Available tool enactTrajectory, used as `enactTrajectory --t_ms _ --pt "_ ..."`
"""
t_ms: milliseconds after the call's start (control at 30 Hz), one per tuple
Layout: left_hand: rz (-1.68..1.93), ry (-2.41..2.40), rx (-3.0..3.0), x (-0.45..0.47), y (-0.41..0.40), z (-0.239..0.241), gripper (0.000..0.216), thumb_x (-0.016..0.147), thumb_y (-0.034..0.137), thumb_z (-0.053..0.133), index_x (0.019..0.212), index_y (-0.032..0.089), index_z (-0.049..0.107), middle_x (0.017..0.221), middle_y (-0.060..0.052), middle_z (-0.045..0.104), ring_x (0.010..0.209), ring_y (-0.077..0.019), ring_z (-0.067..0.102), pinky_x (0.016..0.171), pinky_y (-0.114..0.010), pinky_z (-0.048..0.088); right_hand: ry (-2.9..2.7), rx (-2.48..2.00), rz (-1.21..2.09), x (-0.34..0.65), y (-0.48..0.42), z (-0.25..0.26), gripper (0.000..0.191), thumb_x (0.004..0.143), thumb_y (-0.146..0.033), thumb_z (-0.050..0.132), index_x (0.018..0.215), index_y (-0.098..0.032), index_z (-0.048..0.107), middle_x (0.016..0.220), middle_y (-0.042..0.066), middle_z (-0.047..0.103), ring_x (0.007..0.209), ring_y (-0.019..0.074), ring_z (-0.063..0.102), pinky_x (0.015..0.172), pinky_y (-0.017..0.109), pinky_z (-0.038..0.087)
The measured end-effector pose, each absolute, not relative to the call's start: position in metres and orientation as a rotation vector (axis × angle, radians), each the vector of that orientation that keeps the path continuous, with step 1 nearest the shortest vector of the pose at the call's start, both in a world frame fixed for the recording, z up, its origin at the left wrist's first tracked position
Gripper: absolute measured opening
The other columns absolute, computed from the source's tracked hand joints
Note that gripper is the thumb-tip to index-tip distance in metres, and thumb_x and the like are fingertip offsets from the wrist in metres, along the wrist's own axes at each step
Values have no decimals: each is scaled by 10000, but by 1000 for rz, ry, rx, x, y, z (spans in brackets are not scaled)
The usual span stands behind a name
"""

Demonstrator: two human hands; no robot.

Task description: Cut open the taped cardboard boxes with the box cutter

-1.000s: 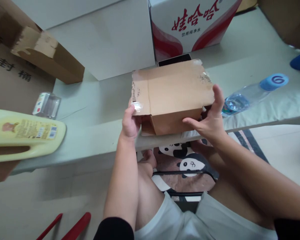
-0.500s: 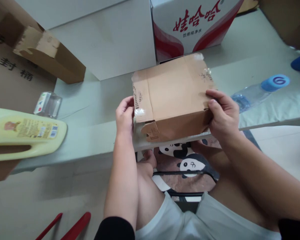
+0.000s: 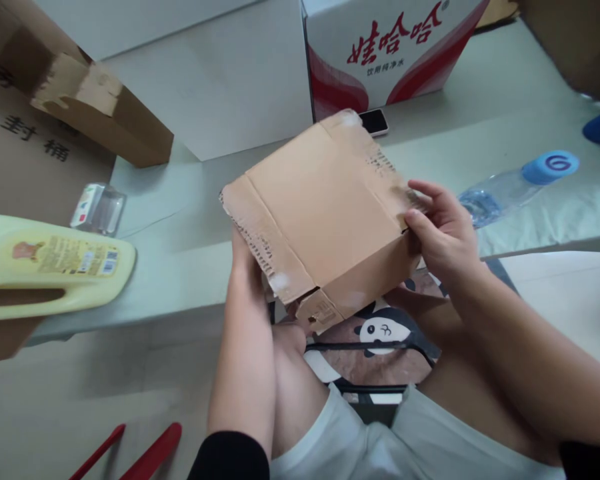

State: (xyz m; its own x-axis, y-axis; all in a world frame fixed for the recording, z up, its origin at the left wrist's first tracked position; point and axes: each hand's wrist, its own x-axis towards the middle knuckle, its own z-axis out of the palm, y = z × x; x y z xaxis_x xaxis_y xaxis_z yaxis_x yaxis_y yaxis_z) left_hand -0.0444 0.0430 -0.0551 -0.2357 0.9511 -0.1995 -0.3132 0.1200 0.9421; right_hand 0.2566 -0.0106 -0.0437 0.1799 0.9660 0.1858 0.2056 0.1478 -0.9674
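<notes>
A small brown cardboard box (image 3: 325, 200) with torn, taped flap edges is tilted over the front edge of the table. My right hand (image 3: 445, 223) grips its right corner, thumb on top and fingers along the side. At the box's left side, my left hand (image 3: 243, 253) reaches under the flap, its fingers hidden behind the cardboard. A loose tab (image 3: 320, 312) sticks out at the near left corner of the box.
A clear bottle with a blue cap (image 3: 550, 167) lies at the right. Behind stand a red-and-white carton (image 3: 395, 53) and a phone (image 3: 375, 123). A yellow jug (image 3: 80, 267) and a small clear container (image 3: 100, 208) are at the left. A panda-print stool (image 3: 380, 363) is below.
The box has turned, its left side swinging toward me and down, uncovering the phone behind it. My left hand has gone from the box's left edge to underneath; my right hand keeps its grip.
</notes>
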Motion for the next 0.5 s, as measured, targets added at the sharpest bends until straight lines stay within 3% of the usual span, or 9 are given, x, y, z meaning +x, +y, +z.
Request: enactTrajectory --t_ms 67,233,300,367,433,500 --pt "1443 1236 699 -40 41 -43 497 772 738 595 758 246 657 818 -82 726 809 -257 692 687 -390 577 -1305 -1338 797 258 -8 -47 475 873 -465 672 1314 -318 576 1166 64 707 952 224 706 860 426 597" --pt "1560 1116 843 -39 35 -24 570 770 777 507 950 277 713 921 -119 744 1077 -301 672 855 -434 576 -1347 -1384 579 264 -1 -61 601 832 -419 701 1382 -312 485 1400 92 578 1286 272 582 1101 522 473" --pt "1624 1116 855 -42 33 -23 608 758 805 480 967 282 710 950 -118 744 1146 -302 648 903 -431 565 -1214 -1348 747 264 1 -63 671 794 -438 728 1393 -321 449 1367 89 591 1186 245 633 977 458 555" --pt "1632 1133 848 -44 33 -24 631 743 828 459 944 283 704 968 -118 741 1185 -303 630 934 -428 558 -1061 -1277 1015 260 0 -59 597 754 -485 751 1275 -291 533 1151 63 677 923 195 687 716 340 592" --pt "1605 1146 847 -45 33 -26 610 728 819 483 909 277 697 976 -120 741 1207 -304 619 953 -422 553 -981 -1233 1280 253 -3 -50 468 705 -546 776 1017 -234 621 834 27 678 633 144 622 485 259 493" --pt "1623 1124 841 -45 34 -28 546 740 767 522 885 267 685 989 -115 743 1237 -299 606 968 -405 548 -965 -1223 1458 243 -9 -38 452 645 -574 808 815 -206 606 626 -6 593 453 103 497 373 235 393"
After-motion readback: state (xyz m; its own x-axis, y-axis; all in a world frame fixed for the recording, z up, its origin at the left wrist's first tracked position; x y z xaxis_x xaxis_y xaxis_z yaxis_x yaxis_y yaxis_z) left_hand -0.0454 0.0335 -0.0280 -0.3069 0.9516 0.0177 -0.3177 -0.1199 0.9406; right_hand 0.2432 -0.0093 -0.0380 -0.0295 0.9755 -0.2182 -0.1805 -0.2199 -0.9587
